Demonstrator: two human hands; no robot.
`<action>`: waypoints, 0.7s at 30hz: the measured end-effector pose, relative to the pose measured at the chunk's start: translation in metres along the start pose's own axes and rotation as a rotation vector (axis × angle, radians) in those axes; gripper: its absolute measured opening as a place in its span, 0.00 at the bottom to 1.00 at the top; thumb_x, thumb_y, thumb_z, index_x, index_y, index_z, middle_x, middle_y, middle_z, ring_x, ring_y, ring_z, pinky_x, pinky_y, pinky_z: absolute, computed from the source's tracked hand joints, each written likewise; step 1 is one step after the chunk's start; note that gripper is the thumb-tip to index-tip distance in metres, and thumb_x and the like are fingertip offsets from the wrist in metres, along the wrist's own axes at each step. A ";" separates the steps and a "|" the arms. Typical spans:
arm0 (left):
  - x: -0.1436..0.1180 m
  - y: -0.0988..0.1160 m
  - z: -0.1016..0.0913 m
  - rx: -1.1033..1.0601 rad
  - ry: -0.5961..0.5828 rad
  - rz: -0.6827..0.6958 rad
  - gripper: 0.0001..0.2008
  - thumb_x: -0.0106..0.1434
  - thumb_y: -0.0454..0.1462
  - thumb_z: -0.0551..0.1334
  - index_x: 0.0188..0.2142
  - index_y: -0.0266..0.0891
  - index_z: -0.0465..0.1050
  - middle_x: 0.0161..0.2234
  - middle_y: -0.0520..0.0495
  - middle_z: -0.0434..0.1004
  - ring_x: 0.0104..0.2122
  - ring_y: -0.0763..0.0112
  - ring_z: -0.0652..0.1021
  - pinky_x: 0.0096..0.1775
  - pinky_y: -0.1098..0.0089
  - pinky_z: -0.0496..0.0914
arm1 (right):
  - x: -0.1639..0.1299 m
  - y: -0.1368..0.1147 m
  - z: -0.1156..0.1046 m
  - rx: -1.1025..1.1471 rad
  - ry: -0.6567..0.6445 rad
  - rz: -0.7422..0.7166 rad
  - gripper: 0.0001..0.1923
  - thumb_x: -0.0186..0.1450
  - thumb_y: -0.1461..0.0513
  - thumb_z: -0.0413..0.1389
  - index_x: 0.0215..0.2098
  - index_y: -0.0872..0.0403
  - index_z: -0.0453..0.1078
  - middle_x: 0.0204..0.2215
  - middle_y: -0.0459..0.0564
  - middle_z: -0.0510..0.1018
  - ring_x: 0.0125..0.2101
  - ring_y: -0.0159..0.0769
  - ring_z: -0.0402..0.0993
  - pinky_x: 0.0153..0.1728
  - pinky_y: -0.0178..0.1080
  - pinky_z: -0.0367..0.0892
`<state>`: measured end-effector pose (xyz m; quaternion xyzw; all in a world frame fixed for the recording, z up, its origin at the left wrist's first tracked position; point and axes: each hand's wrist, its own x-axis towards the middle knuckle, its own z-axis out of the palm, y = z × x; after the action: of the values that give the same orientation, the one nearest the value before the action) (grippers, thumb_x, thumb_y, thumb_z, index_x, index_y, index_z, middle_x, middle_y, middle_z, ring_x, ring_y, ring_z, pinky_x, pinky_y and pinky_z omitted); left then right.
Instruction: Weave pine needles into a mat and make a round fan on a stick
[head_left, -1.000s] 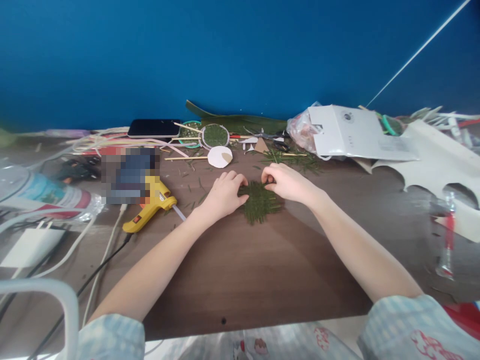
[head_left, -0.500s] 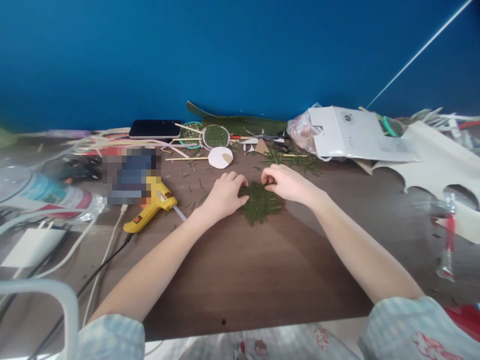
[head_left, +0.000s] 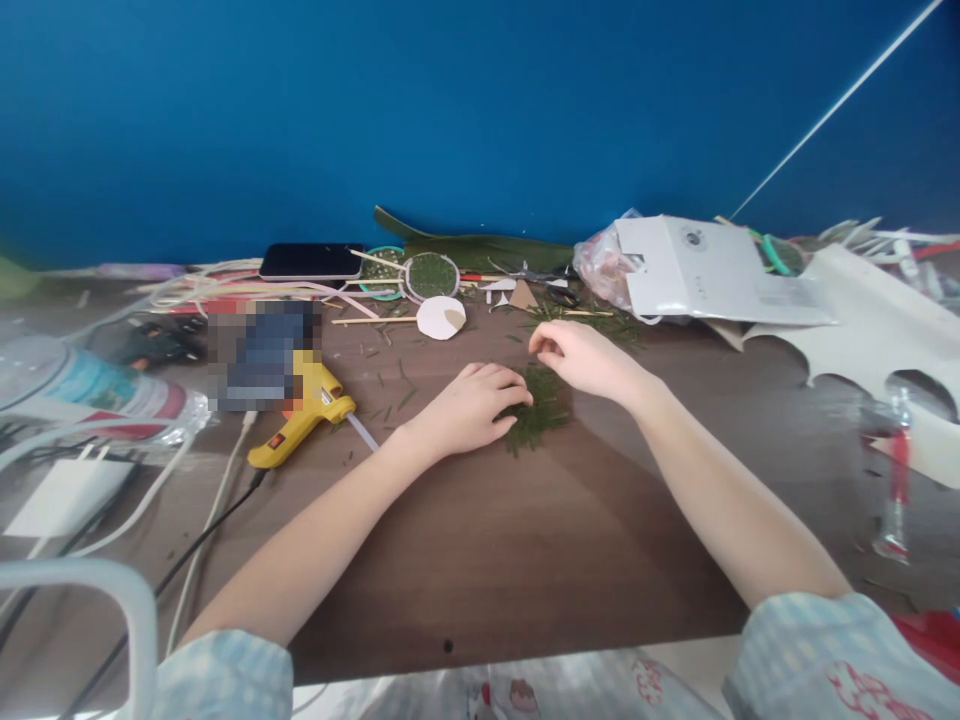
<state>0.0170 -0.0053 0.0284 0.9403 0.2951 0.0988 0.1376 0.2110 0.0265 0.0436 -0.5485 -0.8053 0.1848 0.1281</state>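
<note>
A small patch of green leaf strips (head_left: 541,412), crossed over each other, lies on the brown table in front of me. My left hand (head_left: 480,408) rests over its left side, fingers stretched out and apart from the thumb, covering part of the strips. My right hand (head_left: 581,355) hovers just beyond the patch's upper right edge. Its fingers curl in towards the thumb, and whatever may be between them is hidden. Behind the hands lies a white paper disc (head_left: 439,318) on a thin stick, near a round green-filled piece (head_left: 431,275) with a pale rim.
A yellow glue gun (head_left: 289,435) with a black cord lies left, beside a phone (head_left: 311,261) and cables. Long green leaves (head_left: 487,250), scissors (head_left: 562,292) and scraps line the wall. A white box (head_left: 690,265) and cut card (head_left: 877,310) lie right.
My left hand has moved right and nearer to me, onto the leaf strips. My right hand has shifted slightly right and up, away from the patch's top edge.
</note>
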 end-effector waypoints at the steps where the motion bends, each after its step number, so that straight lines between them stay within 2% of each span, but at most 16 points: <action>1: 0.000 0.000 0.000 0.012 -0.017 -0.006 0.11 0.61 0.35 0.55 0.44 0.41 0.69 0.48 0.47 0.71 0.49 0.65 0.68 0.49 0.65 0.59 | 0.000 0.000 -0.001 0.001 0.006 0.011 0.09 0.59 0.70 0.48 0.32 0.54 0.68 0.31 0.49 0.73 0.30 0.34 0.67 0.32 0.36 0.59; 8: 0.002 0.009 -0.007 0.149 -0.115 -0.087 0.11 0.63 0.36 0.54 0.45 0.40 0.69 0.42 0.46 0.72 0.41 0.65 0.73 0.42 0.66 0.64 | -0.001 0.007 -0.013 0.014 0.085 0.082 0.11 0.58 0.70 0.48 0.32 0.54 0.69 0.30 0.48 0.75 0.27 0.33 0.67 0.28 0.35 0.59; 13: 0.002 0.016 -0.011 0.187 -0.178 -0.169 0.11 0.61 0.37 0.57 0.43 0.37 0.67 0.40 0.45 0.72 0.39 0.64 0.75 0.40 0.66 0.66 | 0.002 0.016 -0.017 -0.014 0.134 0.114 0.10 0.58 0.70 0.48 0.32 0.54 0.70 0.30 0.49 0.75 0.28 0.34 0.68 0.29 0.37 0.61; 18: -0.002 0.015 -0.016 0.170 -0.190 -0.220 0.10 0.59 0.36 0.58 0.41 0.38 0.66 0.39 0.46 0.72 0.37 0.63 0.75 0.38 0.66 0.66 | 0.007 0.025 -0.008 -0.075 0.156 0.089 0.10 0.57 0.68 0.49 0.34 0.55 0.71 0.35 0.53 0.73 0.34 0.40 0.70 0.34 0.40 0.64; 21: -0.004 0.012 -0.017 0.151 -0.204 -0.242 0.10 0.59 0.36 0.58 0.41 0.39 0.65 0.39 0.47 0.72 0.37 0.64 0.75 0.37 0.67 0.66 | 0.009 0.028 0.002 -0.142 0.181 0.071 0.15 0.58 0.65 0.50 0.43 0.55 0.70 0.44 0.56 0.72 0.43 0.47 0.67 0.41 0.46 0.65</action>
<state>0.0154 -0.0142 0.0483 0.9107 0.3973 -0.0370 0.1069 0.2306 0.0440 0.0292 -0.5989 -0.7815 0.0817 0.1544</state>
